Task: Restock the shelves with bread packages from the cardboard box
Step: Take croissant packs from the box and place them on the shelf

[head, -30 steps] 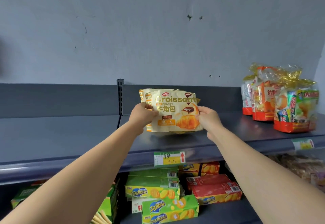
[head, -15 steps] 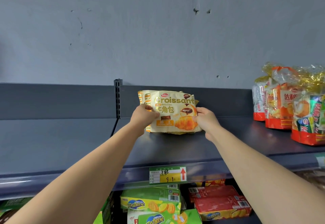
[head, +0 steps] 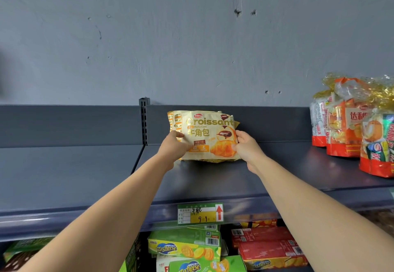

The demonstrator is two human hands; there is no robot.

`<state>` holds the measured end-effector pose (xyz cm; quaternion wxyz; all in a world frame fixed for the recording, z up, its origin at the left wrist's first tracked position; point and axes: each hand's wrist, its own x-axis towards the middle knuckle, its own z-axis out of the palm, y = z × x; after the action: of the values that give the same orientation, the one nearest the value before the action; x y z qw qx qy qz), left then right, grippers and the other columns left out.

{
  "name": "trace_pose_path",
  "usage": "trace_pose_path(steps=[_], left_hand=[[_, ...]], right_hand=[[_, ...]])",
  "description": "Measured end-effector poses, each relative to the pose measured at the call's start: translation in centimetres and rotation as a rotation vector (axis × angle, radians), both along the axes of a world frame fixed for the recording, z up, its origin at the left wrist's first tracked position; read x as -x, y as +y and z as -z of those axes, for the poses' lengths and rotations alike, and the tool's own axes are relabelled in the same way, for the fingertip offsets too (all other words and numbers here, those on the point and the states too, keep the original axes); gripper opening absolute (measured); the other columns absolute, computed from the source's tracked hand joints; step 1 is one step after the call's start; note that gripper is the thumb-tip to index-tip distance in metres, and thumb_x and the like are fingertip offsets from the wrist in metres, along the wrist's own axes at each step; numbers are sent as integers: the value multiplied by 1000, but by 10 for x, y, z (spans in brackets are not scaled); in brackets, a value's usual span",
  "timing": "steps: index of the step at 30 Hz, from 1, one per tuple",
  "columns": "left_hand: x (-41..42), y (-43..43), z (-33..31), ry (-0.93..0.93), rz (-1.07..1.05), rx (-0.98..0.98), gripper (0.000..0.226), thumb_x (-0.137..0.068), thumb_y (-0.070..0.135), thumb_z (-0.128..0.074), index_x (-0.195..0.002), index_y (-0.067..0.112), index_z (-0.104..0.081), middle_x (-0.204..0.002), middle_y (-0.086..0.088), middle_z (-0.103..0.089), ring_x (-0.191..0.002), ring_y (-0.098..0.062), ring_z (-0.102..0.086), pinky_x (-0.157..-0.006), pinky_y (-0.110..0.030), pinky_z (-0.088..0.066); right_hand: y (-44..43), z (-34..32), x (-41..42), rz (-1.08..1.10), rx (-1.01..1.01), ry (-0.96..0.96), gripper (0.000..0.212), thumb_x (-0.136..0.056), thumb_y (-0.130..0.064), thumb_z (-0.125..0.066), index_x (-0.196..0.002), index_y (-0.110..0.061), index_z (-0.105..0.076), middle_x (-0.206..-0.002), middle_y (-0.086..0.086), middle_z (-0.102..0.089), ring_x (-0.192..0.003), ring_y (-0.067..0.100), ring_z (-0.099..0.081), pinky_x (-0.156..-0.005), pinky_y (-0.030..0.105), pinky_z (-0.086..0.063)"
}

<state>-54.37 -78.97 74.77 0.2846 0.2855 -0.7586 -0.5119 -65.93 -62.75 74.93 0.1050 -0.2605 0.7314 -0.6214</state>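
Note:
A cream and orange croissant package (head: 204, 135) stands upright on the dark grey top shelf (head: 213, 182), close to the shelf's back panel. My left hand (head: 172, 148) grips its left edge and my right hand (head: 247, 148) grips its right edge. Its bottom rests on or just above the shelf surface; I cannot tell which. The cardboard box is out of view.
Orange and red bread bags with gold tops (head: 349, 122) stand at the right end of the shelf. A green and yellow price tag (head: 200, 213) hangs on the shelf's front lip. Green (head: 185, 246) and red (head: 268, 248) biscuit boxes fill the shelf below. An upright slotted post (head: 144, 122) splits the shelf.
Both hands have pushed the croissant package further back towards the rear panel. The view has tilted up, so the lower shelf shows less.

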Motion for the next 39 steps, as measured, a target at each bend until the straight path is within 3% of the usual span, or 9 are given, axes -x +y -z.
trace_pose_path(steps=[5,10,14,18,21,26,32,35,39], left_hand=[[0,5,2,1,-16,3,48,-86,15,-68,-128,17,-45,-114,-2,-54,-92,-16,-53,-68,-25,-43],[-5,10,4,-31,-51,73,50,-87,16,-67,-131,15,-45,-126,-5,-52,-91,-16,-52,-55,-20,-38],[-15,17,2,-87,-83,154,53,-88,19,-64,-136,15,-42,-137,-9,-46,-95,-18,-49,-72,-27,-41],[-31,31,0,-156,-82,264,49,-89,19,-62,-135,14,-44,-137,-8,-48,-90,-16,-47,-67,-26,-39],[-45,41,2,-198,-66,351,45,-89,22,-62,-131,14,-49,-132,-7,-52,-90,-17,-50,-74,-28,-40],[-68,57,5,-239,-32,499,33,-91,24,-61,-122,15,-59,-132,-4,-57,-115,-21,-55,-85,-28,-44],[-101,72,7,-196,36,659,24,-93,21,-55,-114,14,-63,-123,-4,-63,-106,-21,-58,-78,-27,-42],[-122,83,16,-147,93,733,27,-93,17,-54,-118,13,-63,-121,-5,-64,-108,-24,-58,-82,-30,-46],[-153,97,36,-116,178,814,26,-91,17,-56,-115,14,-65,-120,-5,-65,-111,-25,-57,-91,-38,-49]], right_hand=[[0,2,0,-9,17,5,53,-96,3,-47,-146,-11,-36,-137,5,-54,-107,12,-50,-89,30,-48],[3,5,0,20,-68,48,61,-96,0,-49,-151,-17,-26,-150,5,-40,-134,22,-41,-99,34,-42],[10,6,-1,68,-135,125,63,-95,-7,-54,-151,-18,-26,-151,7,-37,-136,25,-39,-96,33,-41],[20,8,-11,78,-196,203,56,-94,-15,-59,-145,-16,-37,-144,7,-47,-129,25,-46,-91,32,-41],[27,11,-22,76,-256,275,49,-93,-17,-60,-139,-16,-46,-139,6,-53,-124,23,-50,-95,33,-45],[40,13,-50,126,-278,338,36,-91,-21,-62,-126,-19,-60,-128,1,-61,-117,20,-56,-96,35,-48],[64,19,-98,222,-279,384,24,-90,-19,-62,-114,-20,-68,-122,-1,-65,-114,19,-58,-92,33,-50],[80,28,-128,283,-281,364,24,-90,-20,-62,-113,-20,-69,-120,-2,-66,-112,19,-59,-92,30,-48],[107,50,-175,369,-332,308,25,-89,-21,-64,-113,-18,-70,-119,0,-67,-113,20,-60,-99,37,-48]])
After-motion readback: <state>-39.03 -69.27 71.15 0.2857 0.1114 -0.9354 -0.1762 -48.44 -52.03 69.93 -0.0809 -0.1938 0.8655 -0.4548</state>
